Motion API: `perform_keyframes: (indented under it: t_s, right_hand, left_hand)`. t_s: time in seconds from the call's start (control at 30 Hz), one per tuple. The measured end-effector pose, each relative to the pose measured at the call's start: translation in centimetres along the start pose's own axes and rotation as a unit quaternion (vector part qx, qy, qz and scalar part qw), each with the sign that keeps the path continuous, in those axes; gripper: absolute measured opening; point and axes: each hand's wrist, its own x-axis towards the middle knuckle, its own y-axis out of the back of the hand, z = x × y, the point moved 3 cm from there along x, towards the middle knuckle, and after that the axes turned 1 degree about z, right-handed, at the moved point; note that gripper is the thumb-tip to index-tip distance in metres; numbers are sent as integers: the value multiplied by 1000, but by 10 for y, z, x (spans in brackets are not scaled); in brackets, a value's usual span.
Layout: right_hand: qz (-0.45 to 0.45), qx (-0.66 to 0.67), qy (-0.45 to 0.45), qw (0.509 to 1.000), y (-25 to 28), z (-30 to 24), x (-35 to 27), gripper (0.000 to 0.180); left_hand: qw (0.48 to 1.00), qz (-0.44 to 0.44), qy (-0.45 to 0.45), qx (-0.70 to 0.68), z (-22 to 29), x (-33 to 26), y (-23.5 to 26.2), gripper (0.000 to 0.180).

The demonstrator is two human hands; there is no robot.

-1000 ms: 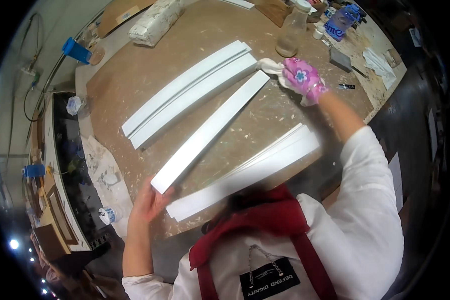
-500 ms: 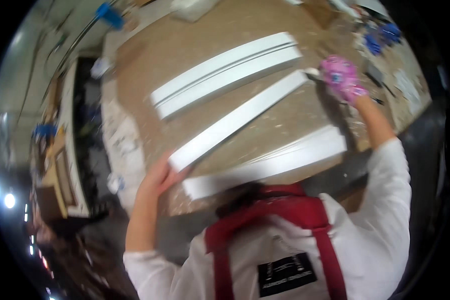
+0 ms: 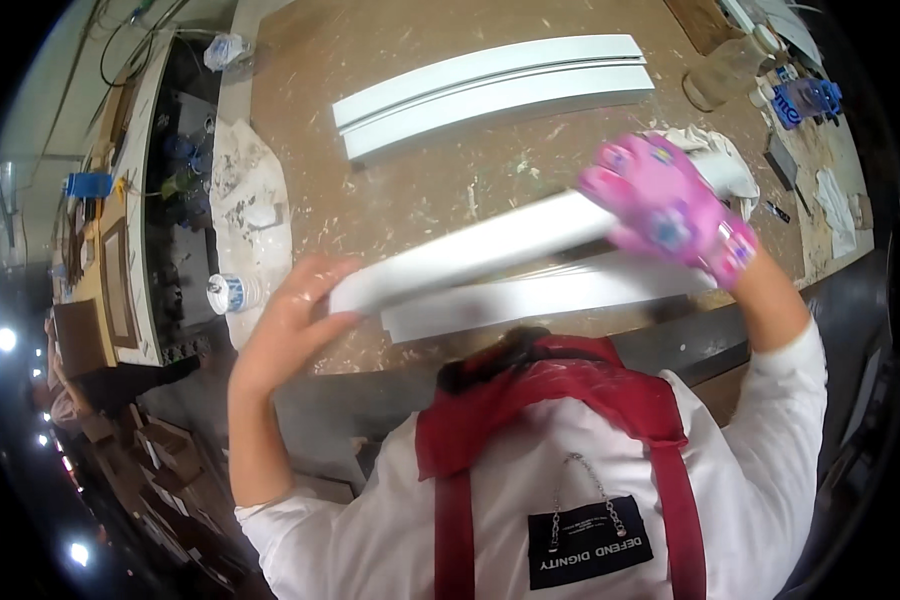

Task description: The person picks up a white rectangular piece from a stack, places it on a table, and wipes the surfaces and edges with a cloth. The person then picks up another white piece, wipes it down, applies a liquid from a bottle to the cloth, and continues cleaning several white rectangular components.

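You've got the white strip (image 3: 490, 250) lifted just off the bench (image 3: 420, 190), one end in each hand. Your bare left hand (image 3: 295, 325) is cupped around the near-left end with the fingers curled under it and the thumb along the top. The right hand (image 3: 670, 210), in the pink glove, is closed over the far end, and there looks to be a white rag (image 3: 715, 150) bunched up under that glove, touching the strip. Can't tell how hard either hand is squeezing.

My take on doing this bit well: a long thin piece like that will sag and twist if you only pinch the ends, so keep both hands level and let it rest in the palms. The bare hand is the risky one if the white coat is fresh, so I'd hold by the edges and keep that thumb off the face.

Also watch the second strip (image 3: 540, 295) lying right under it at the bench edge, and the pair (image 3: 490, 90) further back. Lift clear so nothing scrapes. The bench is dusty and speckled, so don't drag it either.
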Motion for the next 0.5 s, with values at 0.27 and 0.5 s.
perform_keyframes:
  t_s: [0.27,0.5]
  right_hand:
    - [3,273,-125,954,-24,-46,-73,56]
    - [-37,205,-114,971,-43,-44,-81,55]
  left_hand:
    - [987,15,-116,115,-1,0,-64,53]
    - [963,98,-129,216,-12,-5,-102,65]
